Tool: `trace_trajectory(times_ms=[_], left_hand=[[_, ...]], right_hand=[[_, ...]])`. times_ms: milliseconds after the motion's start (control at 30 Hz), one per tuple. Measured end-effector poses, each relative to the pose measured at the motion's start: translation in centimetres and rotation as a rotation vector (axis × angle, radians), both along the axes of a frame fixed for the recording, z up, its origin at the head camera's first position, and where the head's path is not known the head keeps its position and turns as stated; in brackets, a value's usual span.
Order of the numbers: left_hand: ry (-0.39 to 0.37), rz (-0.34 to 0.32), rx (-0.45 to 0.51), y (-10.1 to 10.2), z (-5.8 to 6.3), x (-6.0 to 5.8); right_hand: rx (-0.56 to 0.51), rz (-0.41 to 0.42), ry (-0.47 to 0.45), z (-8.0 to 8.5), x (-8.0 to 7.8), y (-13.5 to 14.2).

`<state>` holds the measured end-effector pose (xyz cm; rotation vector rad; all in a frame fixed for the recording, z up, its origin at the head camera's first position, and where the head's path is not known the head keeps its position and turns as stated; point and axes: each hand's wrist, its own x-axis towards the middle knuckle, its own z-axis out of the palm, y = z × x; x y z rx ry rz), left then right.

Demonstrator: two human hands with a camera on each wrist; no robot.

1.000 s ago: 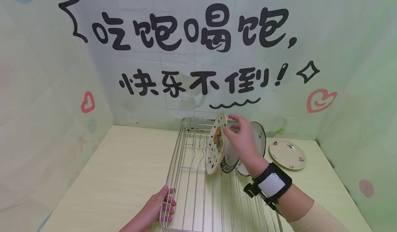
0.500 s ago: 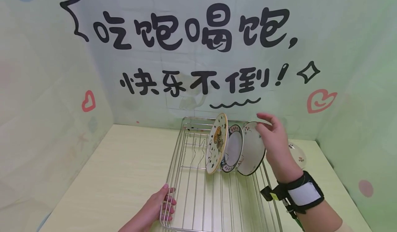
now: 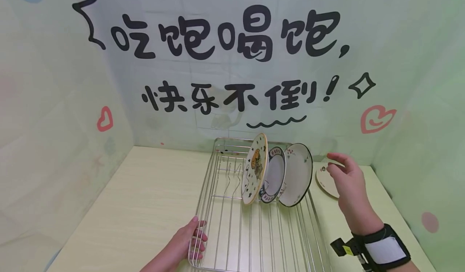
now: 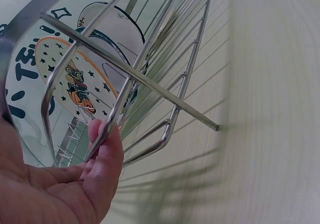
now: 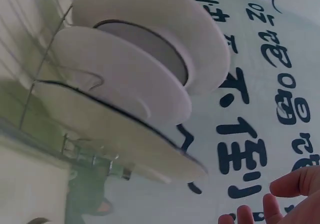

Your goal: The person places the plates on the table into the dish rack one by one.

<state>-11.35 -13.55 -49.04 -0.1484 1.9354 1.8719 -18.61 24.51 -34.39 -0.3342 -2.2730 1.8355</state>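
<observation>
My left hand (image 3: 186, 239) grips the left side of a silver wire dish rack (image 4: 150, 86), its fingers curled round the wires. Standing on edge in the rack are a white plate with stars and a cartoon figure (image 3: 255, 169), a small plate with a dark patterned rim (image 3: 274, 175) and a white dish with a black rim (image 3: 299, 175). To the right of the rack my right hand (image 3: 351, 189) hovers with thumb and fingers apart, holding nothing. Behind it a small flat plate (image 3: 324, 180) lies on the table, partly covered by the hand.
The pale wood-look table (image 3: 145, 199) reaches back to a printed cloth (image 3: 174, 130) with large black characters. Cloth walls stand on the left and right too. The rack's front wires run toward me.
My right hand has moved away from the upright plates, rightward and down to above the small flat plate. My left hand keeps its grip on the rack, and the racked dishes stay put.
</observation>
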Motion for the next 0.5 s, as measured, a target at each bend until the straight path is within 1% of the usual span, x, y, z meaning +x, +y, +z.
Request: trace_trajectory(times_ms=[233,367,500], left_hand=[[0.006,-0.004,-0.001,0.0,0.1,0.1],[0.003,0.001,-0.007,0.1,0.3,0.2],[-0.007,0.006,-0.006,0.1,0.5,0.1]], right_hand=[[0.078,-0.108,-0.106,-3.8,0.1,3.2],[0.113,-0.144,-0.176,-6.1,0.2,4.6],[0.134,-0.175,-0.211,-7.9,0.2,5.8]])
